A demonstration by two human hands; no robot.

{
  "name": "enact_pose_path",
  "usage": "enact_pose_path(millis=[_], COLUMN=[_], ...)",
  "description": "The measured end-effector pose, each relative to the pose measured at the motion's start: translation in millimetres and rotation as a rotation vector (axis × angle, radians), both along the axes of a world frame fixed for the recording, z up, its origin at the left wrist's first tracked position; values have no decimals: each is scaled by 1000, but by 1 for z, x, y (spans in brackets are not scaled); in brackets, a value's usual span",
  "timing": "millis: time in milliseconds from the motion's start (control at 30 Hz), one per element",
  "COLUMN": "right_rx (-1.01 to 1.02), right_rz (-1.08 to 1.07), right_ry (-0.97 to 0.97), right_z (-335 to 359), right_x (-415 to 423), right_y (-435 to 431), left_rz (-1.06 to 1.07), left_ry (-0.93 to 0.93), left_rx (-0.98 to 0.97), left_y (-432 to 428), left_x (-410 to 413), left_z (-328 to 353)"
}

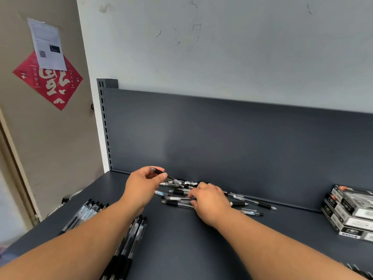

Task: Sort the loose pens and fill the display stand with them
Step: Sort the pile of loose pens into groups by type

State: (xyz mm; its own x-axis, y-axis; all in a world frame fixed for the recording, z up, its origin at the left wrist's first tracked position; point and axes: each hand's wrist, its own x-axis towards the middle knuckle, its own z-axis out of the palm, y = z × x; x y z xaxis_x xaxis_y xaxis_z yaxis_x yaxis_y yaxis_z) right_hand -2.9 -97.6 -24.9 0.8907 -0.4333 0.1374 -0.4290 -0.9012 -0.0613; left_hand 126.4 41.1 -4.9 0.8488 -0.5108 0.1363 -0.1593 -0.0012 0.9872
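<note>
Pinching one black pen (172, 178) between thumb and fingers, left hand (142, 187) hovers over the loose pens (178, 192)
Right hand (211, 202) lies on that pile with fingers curled down; whether it grips any cannot be told. Neat rows of pens (88, 212) lie nearer on the grey shelf (191, 249), stacked boxes (349, 213) at its right

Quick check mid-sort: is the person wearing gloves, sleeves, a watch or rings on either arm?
Nothing worn shows. The left hand and right hand are ungloved, no rings visible. The left forearm and right forearm are bare down to the frame edge: no sleeve, watch or wristband.
</note>
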Motion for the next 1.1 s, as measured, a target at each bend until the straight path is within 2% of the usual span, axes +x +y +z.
enact_pose_path(millis=[133, 200, 300, 367, 567, 667, 800, 900, 1033, 1100], right_rx=[44, 101, 301, 436, 604, 814, 1250, 1324, 1319, 1323], right_rz=[9, 15, -20, -65, -30, -79, -218, -252, -230, -202], right_ry=[-79, -214, -468, -555, -533, -612, -840, -953, -948, -934], right_z=[0, 2, 11, 19, 28, 29, 35, 38, 39, 38], right_x=[-1, -4, -7, -6, -7, -12, -16, -20, -20, -18], right_y=[-5, -7, -9, -5, 10, 14, 11, 4, 7, 12], left_rz=[-18, 4, 21, -20, -106, -98, -121, -155, -268, -290], left_ry=[22, 23, 35, 46, 73, 157, 293, 197, -290, -480], left_rx=[-46, -81, -143, -168, -220, -283, -324, -96, 417, 562], left_y=[-1, -2, -5, -9, -17, -17, -16, -12, -9, -11], left_x=[3, 5, 3, -3, -21, -22, -28, -32, -34, -37], left_z=[-4, -4, 0, 3, 14, 16, 16, 12, 10, 11])
